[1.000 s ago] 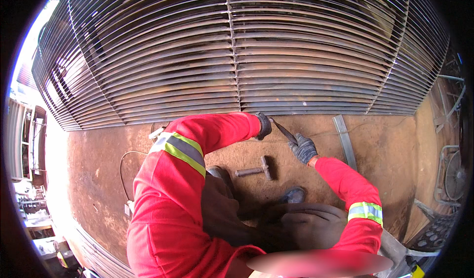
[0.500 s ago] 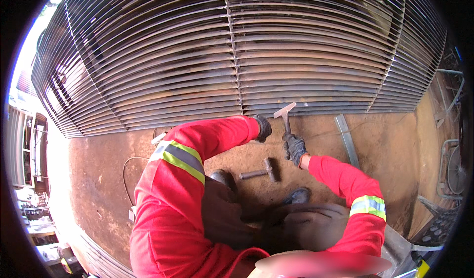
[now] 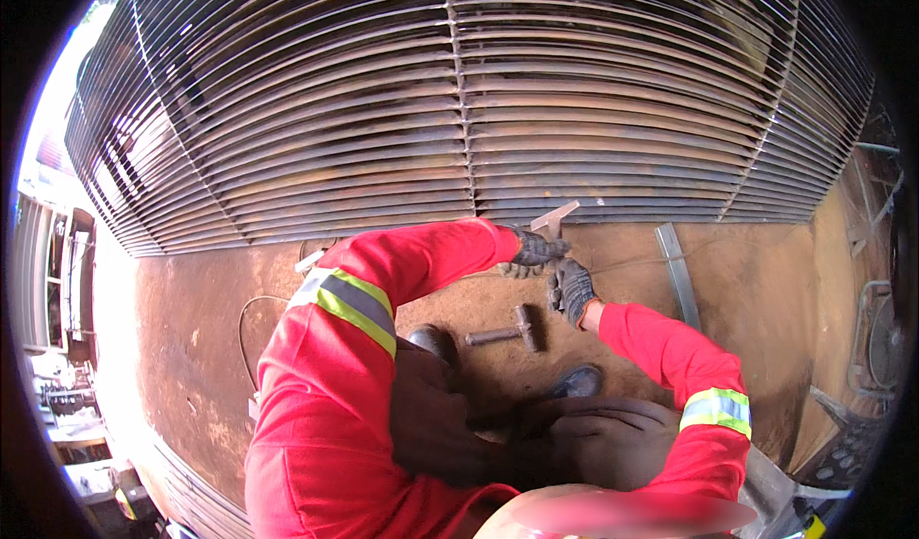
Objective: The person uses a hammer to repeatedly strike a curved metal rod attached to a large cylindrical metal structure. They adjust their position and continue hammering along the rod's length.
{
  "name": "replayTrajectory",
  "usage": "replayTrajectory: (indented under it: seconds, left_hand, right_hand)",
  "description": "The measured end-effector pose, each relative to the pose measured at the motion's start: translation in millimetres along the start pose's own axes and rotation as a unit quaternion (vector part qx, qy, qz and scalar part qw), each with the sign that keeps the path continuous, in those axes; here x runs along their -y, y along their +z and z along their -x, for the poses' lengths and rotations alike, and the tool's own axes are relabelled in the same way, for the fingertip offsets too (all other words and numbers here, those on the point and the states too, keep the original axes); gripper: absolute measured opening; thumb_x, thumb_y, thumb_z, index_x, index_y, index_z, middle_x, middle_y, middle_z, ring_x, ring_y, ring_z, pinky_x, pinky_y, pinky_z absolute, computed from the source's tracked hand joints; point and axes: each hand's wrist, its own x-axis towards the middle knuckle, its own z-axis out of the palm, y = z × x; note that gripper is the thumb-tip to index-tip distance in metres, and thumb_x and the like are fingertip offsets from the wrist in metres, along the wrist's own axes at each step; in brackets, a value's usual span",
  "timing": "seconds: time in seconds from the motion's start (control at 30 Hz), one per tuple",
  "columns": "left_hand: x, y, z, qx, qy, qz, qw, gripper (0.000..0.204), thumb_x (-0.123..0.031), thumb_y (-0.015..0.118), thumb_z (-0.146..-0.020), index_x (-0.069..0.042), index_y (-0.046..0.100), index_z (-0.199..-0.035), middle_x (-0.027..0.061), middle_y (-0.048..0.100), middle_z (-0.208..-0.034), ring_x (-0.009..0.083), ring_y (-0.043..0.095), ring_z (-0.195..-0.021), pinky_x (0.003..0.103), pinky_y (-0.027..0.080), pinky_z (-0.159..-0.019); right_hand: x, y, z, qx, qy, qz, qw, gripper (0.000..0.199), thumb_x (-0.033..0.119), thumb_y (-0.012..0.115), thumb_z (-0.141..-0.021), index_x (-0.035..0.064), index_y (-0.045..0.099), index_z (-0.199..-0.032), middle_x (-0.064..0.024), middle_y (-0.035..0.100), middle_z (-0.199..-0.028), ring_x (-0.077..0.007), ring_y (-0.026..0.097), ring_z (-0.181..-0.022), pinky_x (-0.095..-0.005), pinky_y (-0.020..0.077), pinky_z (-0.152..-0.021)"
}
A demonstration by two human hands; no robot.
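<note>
A chipping hammer [image 3: 555, 216] sits at the bar grating's [image 3: 465, 127] near edge—right hand [image 3: 573, 288] clenching its handle, left hand [image 3: 538, 250] beside its neck, closure unclear—a slack grip could let it twist.

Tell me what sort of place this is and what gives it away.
Likely a metalworking shop or yard: a large grating of metal bars spans the view, a heavy hammer lies on the stained floor, and the gloved right hand grips a T-headed tool.
</note>
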Motion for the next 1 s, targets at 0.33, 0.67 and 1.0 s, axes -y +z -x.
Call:
replayTrajectory:
  seconds: [0.33, 0.67, 1.0]
  left_hand:
    - [-8.6, 15.9, -32.4, -0.208, 0.141, 0.127, 0.959, 0.059, -0.052, 0.053, -0.083, -0.001, 0.066, -0.110, 0.0219, 0.069, -0.090, 0.0298, 0.069, -0.081, 0.042, 0.056, -0.073]
    - [11.5, -1.9, -11.4, -0.301, -0.012, -0.092, 0.949, 0.039, -0.031, 0.062, -0.080, 0.003, 0.069, -0.097, 0.0173, 0.068, -0.072, 0.0300, 0.070, -0.073, 0.045, 0.053, -0.063]
    - [3.4, 9.3, -8.2, -0.324, 0.067, -0.221, 0.917, 0.036, -0.028, 0.069, -0.073, -0.002, 0.067, -0.098, 0.0233, 0.067, -0.086, 0.0401, 0.067, -0.085, 0.049, 0.053, -0.071]
  right_hand:
    - [-14.7, 17.4, 26.0, -0.009, -0.323, -0.053, 0.945, 0.022, 0.011, 0.047, -0.098, 0.0103, 0.056, -0.118, 0.0026, 0.059, -0.093, -0.0094, 0.054, -0.086, -0.0213, 0.0465, -0.074]
    - [-13.5, -12.8, -0.2, 0.126, -0.323, 0.522, 0.779, 0.020, 0.013, 0.060, -0.088, 0.0023, 0.059, -0.104, -0.0143, 0.068, -0.090, -0.0258, 0.065, -0.082, -0.0366, 0.0513, -0.076]
    - [-10.4, -39.6, -55.7, 0.126, -0.312, 0.637, 0.693, 0.014, 0.012, 0.059, -0.087, 0.0035, 0.062, -0.098, -0.0124, 0.068, -0.088, -0.0244, 0.064, -0.081, -0.0356, 0.0507, -0.076]
